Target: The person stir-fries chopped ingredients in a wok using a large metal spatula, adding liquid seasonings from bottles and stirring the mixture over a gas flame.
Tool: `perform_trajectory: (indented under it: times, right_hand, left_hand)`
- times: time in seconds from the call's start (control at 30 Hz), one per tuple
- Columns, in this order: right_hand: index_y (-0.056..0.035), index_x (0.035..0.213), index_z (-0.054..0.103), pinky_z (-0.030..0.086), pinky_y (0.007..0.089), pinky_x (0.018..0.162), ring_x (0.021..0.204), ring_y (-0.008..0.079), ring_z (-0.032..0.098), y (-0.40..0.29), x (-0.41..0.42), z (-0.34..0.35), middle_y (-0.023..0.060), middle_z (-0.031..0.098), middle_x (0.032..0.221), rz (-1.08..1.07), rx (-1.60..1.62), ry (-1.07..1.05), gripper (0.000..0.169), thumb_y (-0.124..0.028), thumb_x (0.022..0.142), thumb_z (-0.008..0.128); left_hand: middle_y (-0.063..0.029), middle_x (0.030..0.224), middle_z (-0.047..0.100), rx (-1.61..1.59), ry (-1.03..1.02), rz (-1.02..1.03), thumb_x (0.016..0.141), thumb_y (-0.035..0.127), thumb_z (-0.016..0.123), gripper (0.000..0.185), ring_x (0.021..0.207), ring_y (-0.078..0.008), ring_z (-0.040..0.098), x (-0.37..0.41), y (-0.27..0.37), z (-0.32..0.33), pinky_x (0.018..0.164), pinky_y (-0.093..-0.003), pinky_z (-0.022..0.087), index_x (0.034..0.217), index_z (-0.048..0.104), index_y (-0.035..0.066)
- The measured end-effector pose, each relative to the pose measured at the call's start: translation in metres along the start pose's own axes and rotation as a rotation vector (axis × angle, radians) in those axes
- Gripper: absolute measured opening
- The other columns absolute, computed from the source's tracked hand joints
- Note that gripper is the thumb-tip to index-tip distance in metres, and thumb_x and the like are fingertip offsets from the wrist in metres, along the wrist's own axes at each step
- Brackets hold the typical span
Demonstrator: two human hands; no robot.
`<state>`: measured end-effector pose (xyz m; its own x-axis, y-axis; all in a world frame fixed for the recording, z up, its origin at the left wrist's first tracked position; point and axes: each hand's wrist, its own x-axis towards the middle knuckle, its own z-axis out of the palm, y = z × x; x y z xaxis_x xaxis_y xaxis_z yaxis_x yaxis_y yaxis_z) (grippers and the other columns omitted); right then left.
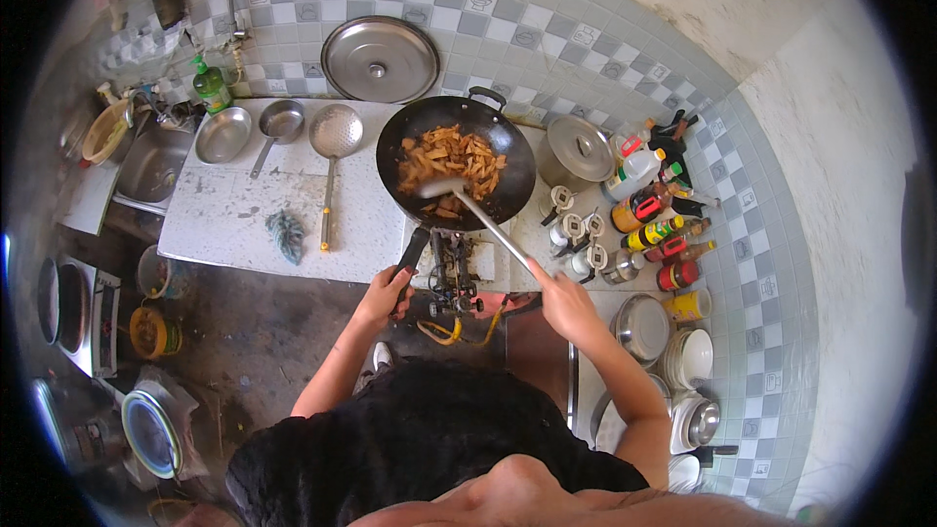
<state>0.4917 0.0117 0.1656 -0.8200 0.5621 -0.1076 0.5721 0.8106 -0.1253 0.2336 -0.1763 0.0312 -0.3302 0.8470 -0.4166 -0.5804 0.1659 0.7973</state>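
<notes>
A black wok (512, 135) sits over the gas burner, its long handle pointing towards me. My left hand (383, 295) is wrapped around that handle. In my right hand (567, 307) is the metal handle of a wok spatula (489, 223). The spatula's blade lies in the wok, blurred, against the near left part of the food. Browned sliced pieces of food (457, 157) cover the middle of the wok. Below the wok, the burner's valves and pipes (455, 282) show at the counter's front edge, with a yellow hose (439, 333) hanging beneath.
Left on the counter (219, 219) lie a skimmer (335, 132), a small saucepan (281, 121), a metal bowl (223, 135) and a cloth (285, 236). A large lid (381, 58) leans on the tiles. To the right stand a lidded pot (578, 150), seasoning jars (567, 228) and several bottles (640, 208).
</notes>
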Motion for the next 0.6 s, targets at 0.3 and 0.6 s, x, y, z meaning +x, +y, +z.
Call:
perform_trajectory:
  times: [0.3,0.6]
  right_hand:
    - [-0.0157,0.149,0.035,0.052,0.0487,0.072,0.079,0.0424,0.064,0.018,0.001,-0.016,0.0268,0.061,0.092,0.024,-0.196,-0.049,0.071,0.001,0.083,0.053]
    - [-0.0184,0.148,0.037,0.048,0.0483,0.078,0.087,0.0449,0.061,0.023,0.046,0.011,0.0278,0.064,0.093,-0.004,0.338,0.096,0.064,-0.007,0.088,0.056]
  left_hand:
    - [-0.0001,0.068,0.049,-0.001,0.019,-0.008,0.101,0.032,0.052,0.026,0.045,-0.008,0.041,0.0,-0.002,-0.003,0.037,-0.0258,0.032,0.106,0.054,0.006]
    - [0.0018,0.067,0.047,0.056,0.039,-0.003,0.102,0.032,0.05,0.03,0.045,-0.007,0.038,0.003,-0.001,-0.005,0.038,-0.0254,0.029,0.113,0.055,0.005]
